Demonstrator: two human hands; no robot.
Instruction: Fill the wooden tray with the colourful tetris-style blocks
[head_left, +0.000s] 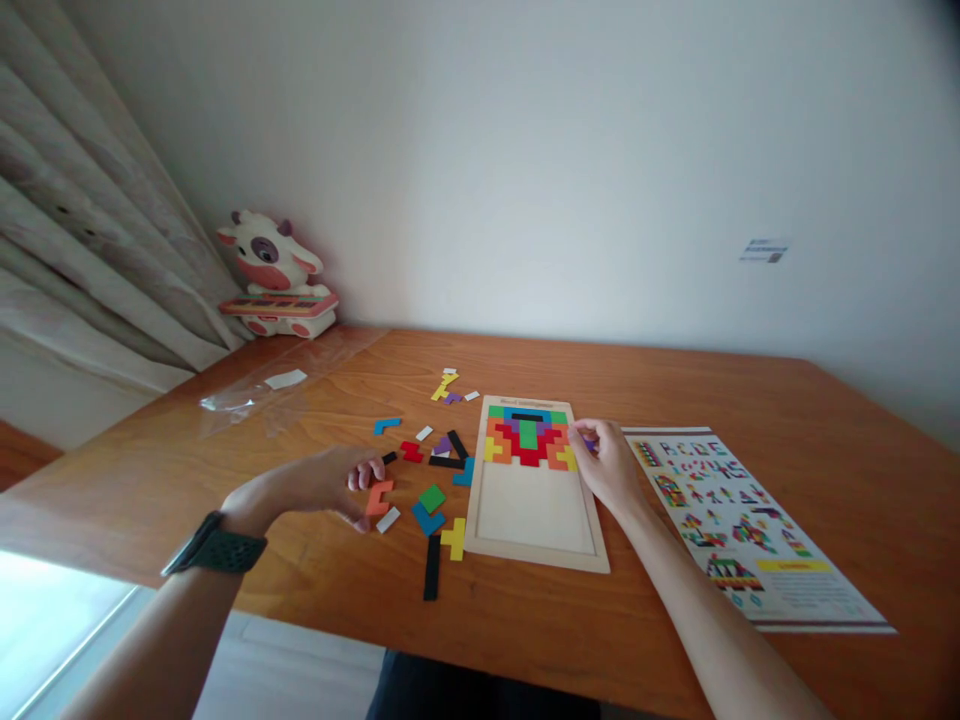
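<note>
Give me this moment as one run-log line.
left hand: beside orange piece | right hand: at right edge of tray, by purple piece | tray: colored pieces in far part

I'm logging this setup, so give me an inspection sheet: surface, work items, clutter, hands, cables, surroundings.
Surface: wooden table.
Work items: tray, far part filled with fitted pieces, near part bare; loose coloured pieces, mostly left of it; printed sheet to its right.
Clutter: clear plastic bag, far left.
Hands: left hand open beside an orange piece; right hand at the tray's right edge, purple piece beside it, grip unclear.
Cables: nothing seen.
Surroundings: cow toy, curtain, pale wall.
</note>
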